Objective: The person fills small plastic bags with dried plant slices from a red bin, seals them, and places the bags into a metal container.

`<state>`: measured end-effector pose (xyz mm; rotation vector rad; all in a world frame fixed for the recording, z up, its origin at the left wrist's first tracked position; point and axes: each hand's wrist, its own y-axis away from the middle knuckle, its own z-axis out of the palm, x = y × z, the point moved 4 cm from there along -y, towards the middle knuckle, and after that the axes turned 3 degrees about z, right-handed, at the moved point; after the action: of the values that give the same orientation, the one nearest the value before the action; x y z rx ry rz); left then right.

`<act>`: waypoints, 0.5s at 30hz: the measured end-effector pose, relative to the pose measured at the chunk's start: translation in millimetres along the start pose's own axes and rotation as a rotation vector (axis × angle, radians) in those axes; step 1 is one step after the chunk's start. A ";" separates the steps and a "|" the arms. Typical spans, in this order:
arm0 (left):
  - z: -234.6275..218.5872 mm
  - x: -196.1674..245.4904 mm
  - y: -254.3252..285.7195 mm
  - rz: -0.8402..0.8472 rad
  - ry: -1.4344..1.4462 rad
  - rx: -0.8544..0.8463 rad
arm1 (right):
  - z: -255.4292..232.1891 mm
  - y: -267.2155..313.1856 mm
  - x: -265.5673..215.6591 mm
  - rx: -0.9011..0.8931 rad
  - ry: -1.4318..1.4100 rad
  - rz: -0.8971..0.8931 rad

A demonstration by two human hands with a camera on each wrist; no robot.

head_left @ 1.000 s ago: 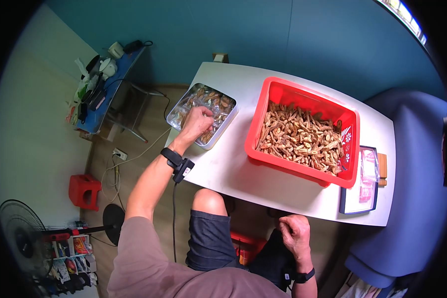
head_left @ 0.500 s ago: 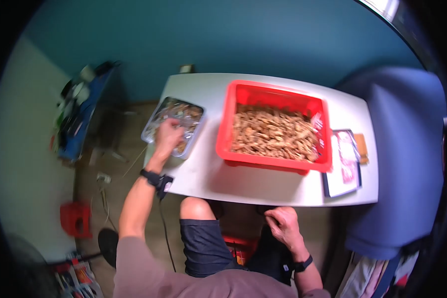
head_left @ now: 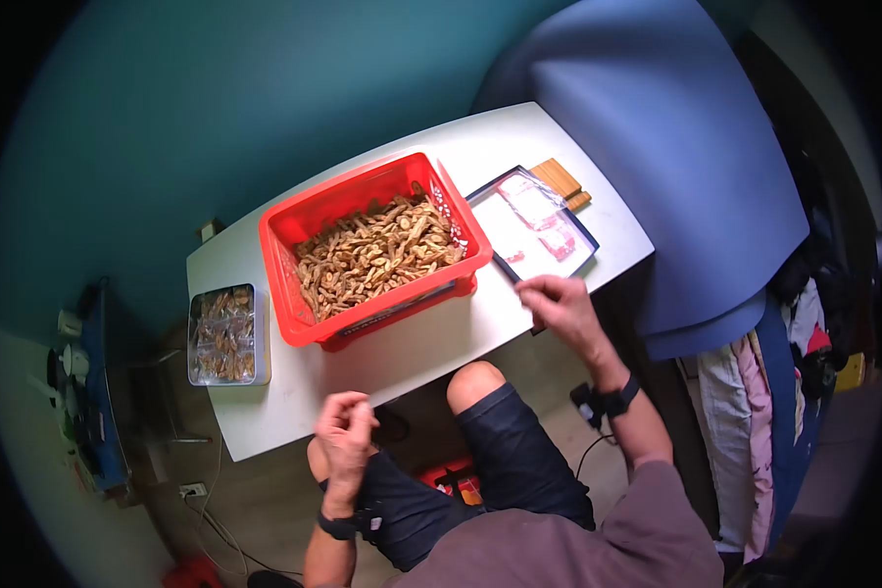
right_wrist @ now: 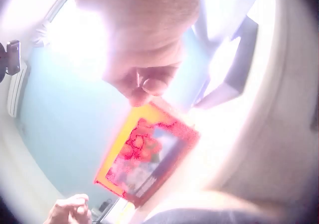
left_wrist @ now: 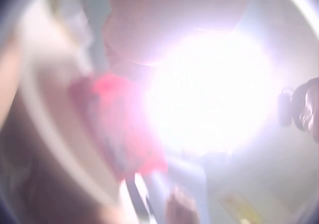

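Observation:
My left hand [head_left: 346, 436] is drawn back over the lap near the table's front edge, fingers loosely bent, with nothing showing in it. My right hand [head_left: 562, 312] hangs just in front of a shallow dark-rimmed tray [head_left: 586, 263]. Its fingers bend loosely, thumb by the fingertips, and the right wrist view shows no object there. Inside that tray lie clear packets with pink print [head_left: 557, 238]. A large red crate [head_left: 286, 257] full of brown dried pieces [head_left: 377, 257] stands mid-table. At the left end sits a metal tin [head_left: 262, 338] holding clear bags of similar pieces [head_left: 223, 338].
Wooden blocks [head_left: 562, 183] lie behind the tray. A big blue padded piece [head_left: 676, 147] borders the table [head_left: 490, 328] on the right. At far left stands a blue side table [head_left: 108, 392] with clutter; cords and a power strip [head_left: 194, 489] lie on the floor.
The left hand has left the tin and come back to the lap. The right hand has risen from the lap towards the tray. The head view has turned to the right.

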<state>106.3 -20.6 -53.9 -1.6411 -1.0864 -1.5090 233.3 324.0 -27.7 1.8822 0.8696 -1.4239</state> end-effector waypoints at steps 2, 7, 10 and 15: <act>26.8 -31.7 9.1 -0.112 0.081 -0.157 | -19.4 -34.9 -9.2 -0.015 0.202 -0.188; 58.9 -89.5 8.9 -0.258 0.024 -0.395 | -26.9 -107.5 5.5 -0.068 0.546 -0.184; 60.3 -100.1 3.4 -0.328 -0.047 -0.401 | -18.7 -130.8 24.9 -0.121 0.706 -0.154; 71.1 -90.3 2.9 -0.258 -0.153 -0.476 | -14.4 -153.3 51.1 -0.176 0.821 -0.025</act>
<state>141.5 27.9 -152.0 -2.0224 -1.1100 -1.9495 129.2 433.4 -86.9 2.3267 1.3322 -0.5129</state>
